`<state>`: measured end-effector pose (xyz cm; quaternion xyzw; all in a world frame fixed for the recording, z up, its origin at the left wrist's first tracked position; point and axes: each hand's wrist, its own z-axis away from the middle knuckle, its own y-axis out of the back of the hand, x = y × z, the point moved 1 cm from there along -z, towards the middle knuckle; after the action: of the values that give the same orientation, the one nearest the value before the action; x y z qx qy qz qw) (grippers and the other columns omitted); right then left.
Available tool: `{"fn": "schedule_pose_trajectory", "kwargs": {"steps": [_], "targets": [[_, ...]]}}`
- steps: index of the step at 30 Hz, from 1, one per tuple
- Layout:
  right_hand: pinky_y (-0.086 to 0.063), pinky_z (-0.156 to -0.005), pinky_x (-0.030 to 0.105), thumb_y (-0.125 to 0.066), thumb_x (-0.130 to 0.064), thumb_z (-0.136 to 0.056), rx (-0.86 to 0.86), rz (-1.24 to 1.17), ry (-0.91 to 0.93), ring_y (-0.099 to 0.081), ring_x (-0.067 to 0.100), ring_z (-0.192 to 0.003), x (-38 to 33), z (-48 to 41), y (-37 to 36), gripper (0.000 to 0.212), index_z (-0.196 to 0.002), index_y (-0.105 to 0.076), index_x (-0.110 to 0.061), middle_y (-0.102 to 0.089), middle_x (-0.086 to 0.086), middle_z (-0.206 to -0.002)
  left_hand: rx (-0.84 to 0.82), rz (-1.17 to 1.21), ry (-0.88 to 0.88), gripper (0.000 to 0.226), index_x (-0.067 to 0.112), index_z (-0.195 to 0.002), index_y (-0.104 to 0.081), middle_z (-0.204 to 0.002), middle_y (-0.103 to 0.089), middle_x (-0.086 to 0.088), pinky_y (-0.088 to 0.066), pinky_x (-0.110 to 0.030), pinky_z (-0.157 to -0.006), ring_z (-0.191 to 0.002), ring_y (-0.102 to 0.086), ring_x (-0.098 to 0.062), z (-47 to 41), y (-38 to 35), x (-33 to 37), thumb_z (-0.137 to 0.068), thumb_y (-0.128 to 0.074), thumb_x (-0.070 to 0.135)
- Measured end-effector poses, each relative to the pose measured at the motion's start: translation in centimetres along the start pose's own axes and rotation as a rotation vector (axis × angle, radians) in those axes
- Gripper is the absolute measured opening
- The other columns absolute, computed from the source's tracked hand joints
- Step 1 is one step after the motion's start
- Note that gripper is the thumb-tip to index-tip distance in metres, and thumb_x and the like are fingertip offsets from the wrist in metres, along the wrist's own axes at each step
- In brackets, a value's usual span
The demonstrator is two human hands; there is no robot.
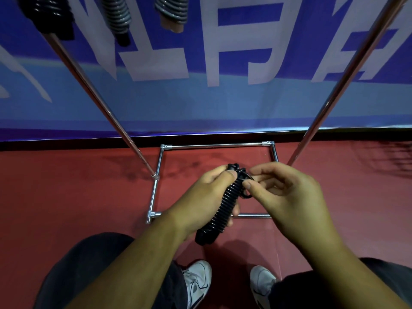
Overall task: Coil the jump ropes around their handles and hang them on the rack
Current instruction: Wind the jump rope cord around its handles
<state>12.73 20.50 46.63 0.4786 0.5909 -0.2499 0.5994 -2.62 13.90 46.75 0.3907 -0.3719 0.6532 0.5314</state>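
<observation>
A black jump rope (223, 208), coiled tightly around its handles, sits in my left hand (200, 201), whose fingers and thumb wrap the bundle. My right hand (287, 197) pinches a loop of the rope's end (246, 178) at the top of the bundle. Both hands are low, in front of the metal rack (89, 85). Three coiled ropes hang at the top edge of the head view: a black one (51, 14), a grey one (118, 16) and a grey one with a tan handle (172, 12).
The rack's two chrome uprights (347, 76) slant up left and right from a rectangular base frame (214, 146) on the red floor. A blue banner (200, 63) with large pale characters covers the wall behind. My white shoes (198, 279) stand below my hands.
</observation>
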Motion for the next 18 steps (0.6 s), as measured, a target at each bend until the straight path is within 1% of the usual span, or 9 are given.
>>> {"fn": "schedule_pose_trajectory", "kwargs": {"steps": [3, 6, 10, 12, 13, 15, 17, 18], "targets": [[-0.05, -0.066, 0.011, -0.083, -0.008, -0.081, 0.042, 0.055, 0.04, -0.072, 0.007, -0.068, -0.1, 0.2, 0.1, 0.015, -0.08, -0.076, -0.021, -0.074, -0.009, -0.071, -0.006, 0.006, 0.0, 0.032, 0.03, -0.087, -0.062, -0.065, -0.06, -0.016, -0.044, -0.029, -0.05, -0.056, -0.053, -0.029, 0.0, -0.2, 0.0, -0.109, -0.038, 0.032], [-0.053, -0.065, 0.016, -0.084, -0.01, -0.08, 0.051, 0.129, 0.109, -0.072, 0.006, -0.069, 0.1, 0.2, 0.2, 0.014, -0.077, -0.077, -0.022, -0.074, -0.011, -0.073, -0.006, -0.046, -0.008, 0.034, 0.034, -0.084, -0.063, -0.065, -0.061, -0.015, -0.046, -0.029, -0.051, -0.057, -0.055, -0.03, 0.0, -0.1, 0.0, -0.109, -0.039, 0.033], [-0.052, -0.063, 0.019, -0.086, -0.01, -0.079, 0.023, 0.242, 0.203, -0.069, 0.006, -0.07, 0.3, -0.2, 0.4, 0.014, -0.075, -0.077, -0.019, -0.07, -0.012, -0.071, 0.0, -0.147, -0.021, 0.035, 0.041, -0.082, -0.064, -0.066, -0.064, -0.012, -0.048, -0.029, -0.051, -0.056, -0.058, -0.028, 0.1, -0.1, -0.1, -0.108, -0.041, 0.035], [-0.05, -0.062, 0.02, -0.086, -0.008, -0.078, -0.001, 0.293, 0.254, -0.066, 0.006, -0.069, 0.3, -0.4, 0.5, 0.015, -0.074, -0.076, -0.018, -0.067, -0.014, -0.07, 0.0, -0.186, -0.025, 0.033, 0.041, -0.084, -0.063, -0.066, -0.065, -0.01, -0.048, -0.03, -0.051, -0.056, -0.059, -0.028, 0.2, -0.1, -0.2, -0.108, -0.042, 0.036], [-0.048, -0.062, 0.018, -0.086, -0.008, -0.078, -0.011, 0.314, 0.267, -0.065, 0.006, -0.068, 0.4, -0.4, 0.5, 0.016, -0.074, -0.075, -0.018, -0.065, -0.015, -0.069, 0.002, -0.212, -0.029, 0.03, 0.039, -0.085, -0.062, -0.066, -0.065, -0.009, -0.048, -0.031, -0.051, -0.056, -0.059, -0.028, 0.2, -0.1, -0.3, -0.108, -0.042, 0.036], [-0.043, -0.06, 0.011, -0.086, -0.008, -0.079, -0.018, 0.336, 0.238, -0.063, 0.005, -0.066, 0.5, -0.4, 0.2, 0.02, -0.072, -0.071, -0.019, -0.064, -0.016, -0.067, 0.011, -0.27, -0.037, 0.026, 0.035, -0.09, -0.06, -0.066, -0.065, -0.008, -0.049, -0.032, -0.052, -0.055, -0.06, -0.025, 0.1, 0.0, -0.5, -0.108, -0.042, 0.035], [-0.041, -0.06, 0.009, -0.084, -0.008, -0.08, -0.03, 0.264, 0.117, -0.062, 0.003, -0.064, 1.0, -0.3, -0.1, 0.024, -0.072, -0.064, -0.02, -0.065, -0.014, -0.066, 0.027, -0.315, -0.038, 0.023, 0.032, -0.095, -0.06, -0.066, -0.066, -0.006, -0.05, -0.033, -0.054, -0.055, -0.06, -0.022, -0.1, 0.0, -0.7, -0.108, -0.042, 0.035], [-0.042, -0.061, 0.01, -0.082, -0.008, -0.082, -0.052, 0.192, 0.045, -0.063, 0.004, -0.063, 1.2, -0.4, -0.2, 0.024, -0.076, -0.062, -0.021, -0.067, -0.013, -0.068, 0.035, -0.323, -0.033, 0.022, 0.032, -0.097, -0.06, -0.066, -0.066, -0.006, -0.05, -0.033, -0.054, -0.055, -0.06, -0.021, -0.2, 0.0, -0.8, -0.107, -0.042, 0.036]]}}
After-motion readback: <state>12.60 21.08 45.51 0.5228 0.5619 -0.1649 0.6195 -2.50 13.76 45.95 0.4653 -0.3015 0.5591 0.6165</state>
